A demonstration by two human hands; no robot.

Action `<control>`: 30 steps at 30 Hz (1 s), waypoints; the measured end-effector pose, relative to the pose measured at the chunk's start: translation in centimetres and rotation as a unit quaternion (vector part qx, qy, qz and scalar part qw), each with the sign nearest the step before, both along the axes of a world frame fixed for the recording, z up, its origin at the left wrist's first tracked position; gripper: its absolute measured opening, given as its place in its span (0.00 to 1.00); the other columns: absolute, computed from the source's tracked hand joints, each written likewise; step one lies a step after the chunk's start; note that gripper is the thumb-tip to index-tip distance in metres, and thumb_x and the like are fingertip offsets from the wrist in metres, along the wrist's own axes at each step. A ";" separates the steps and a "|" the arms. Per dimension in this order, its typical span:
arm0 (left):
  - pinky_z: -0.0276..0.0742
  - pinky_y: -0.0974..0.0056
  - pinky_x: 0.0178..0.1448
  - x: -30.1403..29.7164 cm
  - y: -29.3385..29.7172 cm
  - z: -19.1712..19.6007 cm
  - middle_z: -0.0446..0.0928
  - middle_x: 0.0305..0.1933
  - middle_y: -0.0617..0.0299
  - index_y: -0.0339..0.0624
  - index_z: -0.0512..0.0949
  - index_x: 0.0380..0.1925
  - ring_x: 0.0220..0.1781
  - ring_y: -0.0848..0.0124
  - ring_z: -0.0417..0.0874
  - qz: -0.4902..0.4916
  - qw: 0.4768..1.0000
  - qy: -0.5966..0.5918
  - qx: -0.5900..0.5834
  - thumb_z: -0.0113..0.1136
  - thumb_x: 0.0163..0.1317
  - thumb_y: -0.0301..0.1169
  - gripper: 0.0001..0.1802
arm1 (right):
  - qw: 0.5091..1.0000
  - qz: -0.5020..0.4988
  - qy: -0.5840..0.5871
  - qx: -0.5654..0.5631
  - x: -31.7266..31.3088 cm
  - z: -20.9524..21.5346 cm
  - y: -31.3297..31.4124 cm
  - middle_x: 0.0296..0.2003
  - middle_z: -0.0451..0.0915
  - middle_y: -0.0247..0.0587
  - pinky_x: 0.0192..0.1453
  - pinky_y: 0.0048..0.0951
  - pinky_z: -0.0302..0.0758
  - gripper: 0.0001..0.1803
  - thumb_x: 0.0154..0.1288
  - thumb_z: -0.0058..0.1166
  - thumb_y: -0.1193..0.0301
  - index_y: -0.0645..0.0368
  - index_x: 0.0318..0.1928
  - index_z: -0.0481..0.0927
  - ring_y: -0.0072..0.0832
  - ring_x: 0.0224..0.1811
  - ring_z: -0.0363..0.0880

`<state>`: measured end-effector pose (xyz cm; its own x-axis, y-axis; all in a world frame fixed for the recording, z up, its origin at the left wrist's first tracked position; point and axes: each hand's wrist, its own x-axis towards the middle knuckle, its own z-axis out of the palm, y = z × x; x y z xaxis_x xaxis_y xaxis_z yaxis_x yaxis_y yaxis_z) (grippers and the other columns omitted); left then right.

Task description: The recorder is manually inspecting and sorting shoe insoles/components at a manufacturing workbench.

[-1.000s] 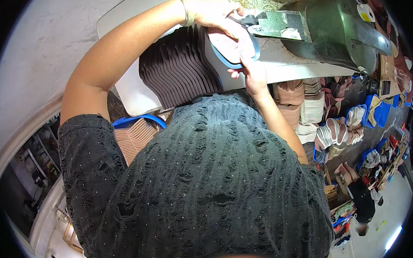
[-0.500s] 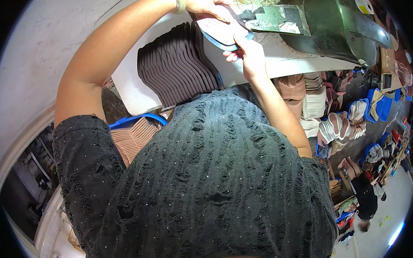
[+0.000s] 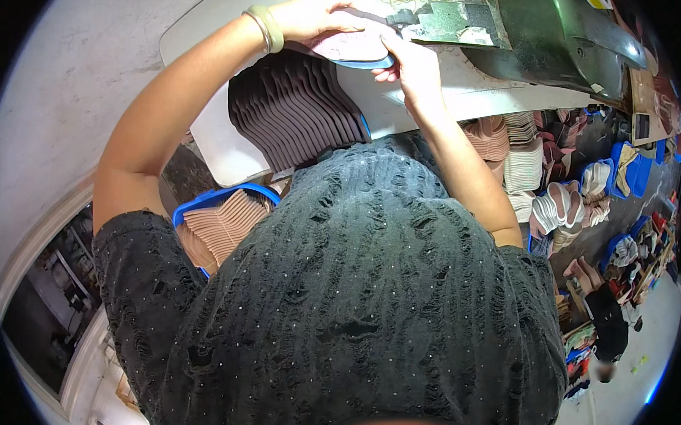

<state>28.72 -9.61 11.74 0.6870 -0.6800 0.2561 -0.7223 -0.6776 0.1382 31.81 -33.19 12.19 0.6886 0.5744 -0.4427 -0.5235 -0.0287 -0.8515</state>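
The fingers (image 3: 330, 24) of the left hand (image 3: 311, 17) curl over the far end of a pale pink shoe insole (image 3: 348, 44) with a blue underside, and the fingers (image 3: 389, 51) of the right hand (image 3: 411, 67) pinch its near edge, so both hands are closed on the same piece. The insole sits between the two hands, right against the grey plate of the dark green machine (image 3: 561, 36) just beyond the fingertips. It looks thin, light and bendy, a foam-and-fabric sheet that would flop if held by one tip, so a grip at both ends or along both long edges, as here, seems the surest way to keep it flat; it does not look fragile or slippery. Just below the fingers a fanned stack of dark brown insoles (image 3: 296, 108) lies on the white table (image 3: 214, 142), and farther toward the person a blue tub (image 3: 196, 206) holds tan ones. Off to the right of the fingers, pale pieces are heaped on the floor. Against the frame half a second back, the hands sit higher in the view and closer to the machine plate, and the insole has turned flatter, showing more pink top than blue edge
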 end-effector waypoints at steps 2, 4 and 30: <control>0.78 0.74 0.41 -0.7 -1.8 -0.2 0.75 0.42 0.64 0.42 0.71 0.52 0.40 0.80 0.77 0.312 0.737 0.488 -0.347 0.57 0.61 0.36 0.20 | 0.999 0.013 -0.030 -0.023 0.3 -0.2 -0.4 0.20 0.79 0.41 0.20 0.15 0.67 0.15 0.64 0.52 0.66 0.68 0.38 0.79 0.20 0.16 0.75; 0.76 0.73 0.46 -1.2 -3.8 2.6 0.76 0.43 0.62 0.40 0.71 0.52 0.43 0.79 0.76 0.290 0.692 0.510 -0.421 0.57 0.61 0.36 0.21 | 0.998 0.008 -0.061 -0.023 0.6 -0.4 -0.8 0.20 0.78 0.40 0.20 0.15 0.66 0.14 0.64 0.53 0.66 0.67 0.37 0.80 0.19 0.16 0.74; 0.73 0.62 0.50 -4.7 -9.1 0.3 0.78 0.43 0.48 0.34 0.74 0.45 0.45 0.61 0.78 0.466 0.731 0.222 -0.448 0.59 0.57 0.43 0.24 | 0.987 0.052 -0.131 -0.081 0.5 -0.8 -1.6 0.19 0.78 0.36 0.26 0.19 0.69 0.15 0.62 0.54 0.62 0.64 0.29 0.79 0.18 0.20 0.73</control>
